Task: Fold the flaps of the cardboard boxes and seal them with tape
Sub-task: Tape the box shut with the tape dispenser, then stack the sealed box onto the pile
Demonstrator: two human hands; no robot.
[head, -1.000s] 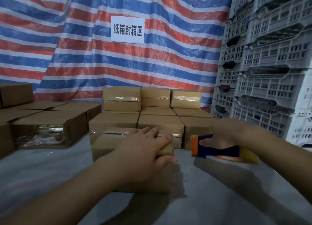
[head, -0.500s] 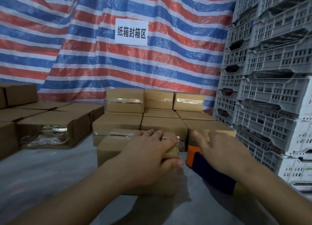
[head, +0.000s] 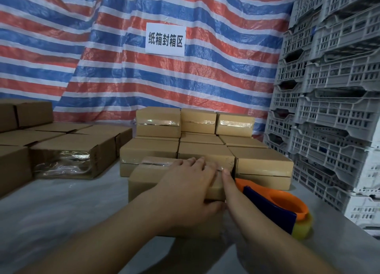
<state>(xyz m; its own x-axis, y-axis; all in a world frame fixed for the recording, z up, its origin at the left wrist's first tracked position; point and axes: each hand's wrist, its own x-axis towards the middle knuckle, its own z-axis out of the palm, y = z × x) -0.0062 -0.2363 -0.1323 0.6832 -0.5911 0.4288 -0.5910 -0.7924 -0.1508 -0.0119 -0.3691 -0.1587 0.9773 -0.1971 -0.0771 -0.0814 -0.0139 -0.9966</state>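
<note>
A: The right hand (head: 228,186) is no longer carrying the dispenser (head: 275,206); that is now lying on the floor (head: 61,208), just right of the box (head: 144,181), and the hand is pressing straight fingers along the box's right edge.

B: And the left hand (head: 185,187)?

A: It is lying flat on the lid, fingers relaxed, thumb curling over the near edge, holding the box near the floor's middle.

B: So which step is this?

A: Smoothing the tape, I'd judge. Next it is needing setting aside with the stack (head: 197,138).

B: Counts?

A: One dispenser, two hands, nine boxes showing in the stack, several more along the left edge.
</note>
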